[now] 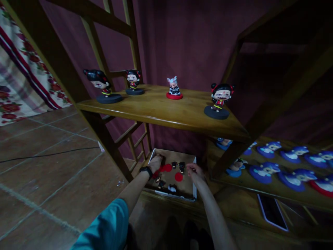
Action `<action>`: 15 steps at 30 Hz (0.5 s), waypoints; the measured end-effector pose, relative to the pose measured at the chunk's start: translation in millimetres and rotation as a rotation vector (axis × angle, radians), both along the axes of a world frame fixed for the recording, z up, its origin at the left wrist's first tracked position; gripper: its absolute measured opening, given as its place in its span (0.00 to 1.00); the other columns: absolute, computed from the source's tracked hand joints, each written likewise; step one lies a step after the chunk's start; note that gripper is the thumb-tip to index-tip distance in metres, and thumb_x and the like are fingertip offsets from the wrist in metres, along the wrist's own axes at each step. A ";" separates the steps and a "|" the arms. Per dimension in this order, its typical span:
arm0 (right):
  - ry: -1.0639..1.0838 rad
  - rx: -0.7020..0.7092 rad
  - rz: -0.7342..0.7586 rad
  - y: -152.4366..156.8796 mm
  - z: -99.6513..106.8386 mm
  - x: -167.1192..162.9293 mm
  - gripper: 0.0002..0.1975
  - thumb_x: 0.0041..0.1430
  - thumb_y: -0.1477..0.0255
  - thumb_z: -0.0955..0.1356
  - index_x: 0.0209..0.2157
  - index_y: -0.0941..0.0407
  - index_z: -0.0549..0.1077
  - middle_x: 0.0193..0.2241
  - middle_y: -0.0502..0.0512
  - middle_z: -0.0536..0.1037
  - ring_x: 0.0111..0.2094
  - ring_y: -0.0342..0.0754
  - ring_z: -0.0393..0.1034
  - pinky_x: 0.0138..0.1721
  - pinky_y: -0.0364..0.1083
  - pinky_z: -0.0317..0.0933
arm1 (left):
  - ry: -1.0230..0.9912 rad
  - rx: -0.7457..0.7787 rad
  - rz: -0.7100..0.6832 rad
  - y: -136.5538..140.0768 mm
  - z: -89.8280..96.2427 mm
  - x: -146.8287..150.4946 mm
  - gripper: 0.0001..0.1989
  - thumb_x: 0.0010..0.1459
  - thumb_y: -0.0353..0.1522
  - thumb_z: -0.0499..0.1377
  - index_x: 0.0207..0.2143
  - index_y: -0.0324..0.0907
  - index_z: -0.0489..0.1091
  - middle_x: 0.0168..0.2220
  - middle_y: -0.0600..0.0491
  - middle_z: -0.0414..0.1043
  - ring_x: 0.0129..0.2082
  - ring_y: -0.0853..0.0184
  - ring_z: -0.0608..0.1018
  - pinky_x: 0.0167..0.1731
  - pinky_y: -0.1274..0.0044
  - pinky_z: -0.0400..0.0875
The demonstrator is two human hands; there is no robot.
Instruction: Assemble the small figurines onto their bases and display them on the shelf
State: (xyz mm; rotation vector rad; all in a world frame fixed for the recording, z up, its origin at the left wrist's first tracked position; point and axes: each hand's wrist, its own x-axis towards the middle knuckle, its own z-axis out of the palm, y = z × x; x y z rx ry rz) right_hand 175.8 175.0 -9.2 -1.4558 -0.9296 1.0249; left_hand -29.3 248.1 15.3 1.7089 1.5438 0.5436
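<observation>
A shallow cardboard box (pixel 195 189) with white edges stands on the lower shelf. Inside lie red round bases (pixel 178 177), small black-haired figurines (pixel 182 166) and a white-and-dark figurine (pixel 172 188). My left hand (pixel 156 161), wearing a dark wristband, reaches into the box's far left corner. Its fingers are bent around something dark, too dim to name, near the red discs. Over the box's right edge is my right hand (pixel 195 170), its fingers curled in. What it holds, if anything, is too small to make out.
Above the box, a wooden shelf (pixel 161 107) carries several figurines on round bases, including a big-headed one (pixel 221 97) near its right edge. Rows of blue figurines (pixel 267 172) stand on the right shelf. A phone (pixel 272 211) lies below them. A black cable (pixel 52 153) crosses the floor.
</observation>
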 end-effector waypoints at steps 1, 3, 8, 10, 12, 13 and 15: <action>-0.012 -0.005 0.009 0.6 -2.3 -1.7 0.07 0.38 0.66 0.66 0.22 0.54 0.72 0.25 0.52 0.74 0.28 0.48 0.66 0.27 0.45 0.61 | -0.006 -0.003 0.012 -0.4 -0.3 -1.1 0.10 0.51 0.30 0.53 0.37 0.39 0.67 0.36 0.46 0.70 0.39 0.65 0.72 0.42 0.76 0.64; -0.034 -0.013 0.014 2.1 -7.7 -5.2 0.07 0.38 0.67 0.66 0.22 0.54 0.73 0.23 0.51 0.74 0.28 0.47 0.66 0.27 0.45 0.61 | 0.013 0.021 0.012 -1.5 0.1 -2.0 0.10 0.51 0.29 0.53 0.37 0.40 0.67 0.38 0.46 0.70 0.40 0.65 0.72 0.43 0.77 0.64; -0.175 -0.067 0.017 9.4 -24.5 -6.6 0.06 0.42 0.70 0.64 0.23 0.52 0.73 0.24 0.49 0.74 0.28 0.47 0.67 0.30 0.45 0.63 | 0.211 0.200 -0.034 -9.6 9.9 -2.6 0.10 0.51 0.24 0.53 0.36 0.41 0.68 0.39 0.42 0.70 0.45 0.60 0.71 0.47 0.73 0.60; -0.232 -0.087 0.012 12.3 -30.4 -5.3 0.07 0.44 0.71 0.63 0.25 0.51 0.73 0.26 0.49 0.75 0.30 0.47 0.68 0.32 0.45 0.63 | 0.270 0.231 -0.022 -19.5 16.0 -3.9 0.09 0.50 0.24 0.53 0.34 0.41 0.69 0.37 0.41 0.71 0.47 0.58 0.70 0.49 0.72 0.59; -0.336 -0.094 0.003 14.7 -34.5 -5.7 0.10 0.46 0.73 0.62 0.29 0.50 0.73 0.30 0.48 0.75 0.33 0.47 0.69 0.36 0.45 0.62 | 0.235 0.261 0.032 -35.3 19.9 -5.1 0.07 0.50 0.25 0.54 0.33 0.41 0.68 0.35 0.43 0.71 0.46 0.57 0.71 0.48 0.70 0.60; -0.399 -0.096 0.000 15.8 -35.7 -7.0 0.12 0.46 0.74 0.61 0.30 0.49 0.73 0.32 0.48 0.75 0.35 0.46 0.68 0.39 0.45 0.62 | 0.168 0.266 0.079 -45.1 20.4 -5.5 0.07 0.50 0.25 0.55 0.33 0.41 0.67 0.34 0.44 0.71 0.44 0.57 0.72 0.46 0.70 0.62; -0.520 -0.095 -0.003 18.0 -36.9 -11.7 0.15 0.47 0.77 0.61 0.34 0.49 0.73 0.37 0.50 0.75 0.40 0.47 0.68 0.44 0.46 0.59 | -0.071 0.208 0.198 -66.2 19.2 -6.2 0.04 0.50 0.28 0.56 0.32 0.42 0.64 0.29 0.50 0.69 0.35 0.61 0.74 0.39 0.71 0.67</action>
